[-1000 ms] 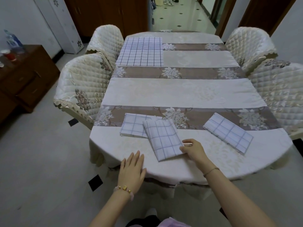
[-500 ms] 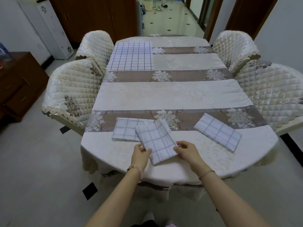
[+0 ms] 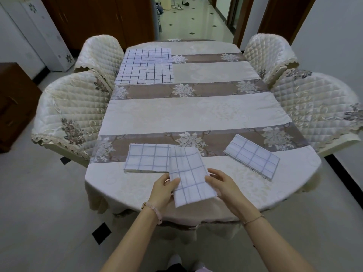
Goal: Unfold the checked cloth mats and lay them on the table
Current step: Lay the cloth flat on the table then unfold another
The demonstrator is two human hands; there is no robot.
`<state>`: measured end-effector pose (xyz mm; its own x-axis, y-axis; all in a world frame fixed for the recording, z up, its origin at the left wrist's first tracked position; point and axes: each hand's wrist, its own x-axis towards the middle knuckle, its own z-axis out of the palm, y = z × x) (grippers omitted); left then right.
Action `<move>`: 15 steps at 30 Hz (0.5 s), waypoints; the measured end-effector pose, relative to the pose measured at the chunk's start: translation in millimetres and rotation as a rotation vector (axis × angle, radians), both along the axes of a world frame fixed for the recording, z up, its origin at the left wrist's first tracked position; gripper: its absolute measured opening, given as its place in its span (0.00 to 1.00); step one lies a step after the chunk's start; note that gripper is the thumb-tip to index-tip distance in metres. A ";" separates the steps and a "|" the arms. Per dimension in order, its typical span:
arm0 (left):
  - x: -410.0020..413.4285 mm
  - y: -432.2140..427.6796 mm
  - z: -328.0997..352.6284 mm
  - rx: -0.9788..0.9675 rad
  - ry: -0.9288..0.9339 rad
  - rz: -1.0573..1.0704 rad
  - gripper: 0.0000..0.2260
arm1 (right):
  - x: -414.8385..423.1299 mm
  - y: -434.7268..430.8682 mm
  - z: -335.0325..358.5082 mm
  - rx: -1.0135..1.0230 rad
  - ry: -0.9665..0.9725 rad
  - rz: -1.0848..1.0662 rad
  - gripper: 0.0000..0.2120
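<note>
Left hand [image 3: 164, 188]: I see its thumb pinching the folded mat's [image 3: 191, 176] left edge.
Right hand [image 3: 223, 183]: fingers loosely spread at the mat's right edge, grip seemingly light.

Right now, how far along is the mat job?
Done: one mat lies unfolded at the far left of the table. In hand: left hand and right hand grip a folded mat. Left: that one, the folded mat beside it, and another at right.
</note>
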<state>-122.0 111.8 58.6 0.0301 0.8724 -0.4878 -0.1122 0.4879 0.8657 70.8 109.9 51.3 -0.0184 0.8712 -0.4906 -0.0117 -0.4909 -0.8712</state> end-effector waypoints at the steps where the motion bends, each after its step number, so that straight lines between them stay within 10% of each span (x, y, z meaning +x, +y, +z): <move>1: -0.5 -2.6 3.0 0.002 -0.008 -0.022 0.05 | -0.3 -1.1 0.3 -0.042 0.118 0.001 0.18; 6: -3.9 -8.3 9.5 -0.002 0.030 -0.062 0.07 | -6.2 -9.1 4.1 -0.156 0.419 -0.050 0.15; 15: 11.1 -32.3 16.9 0.483 0.705 -0.158 0.16 | -16.8 -29.5 25.7 0.066 0.139 -0.153 0.09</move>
<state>-110.9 79.5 75.5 -0.0015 0.9999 -0.0160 0.5662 0.0140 0.8241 54.1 80.4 77.0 0.0532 0.8993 -0.4341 -0.2044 -0.4157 -0.8862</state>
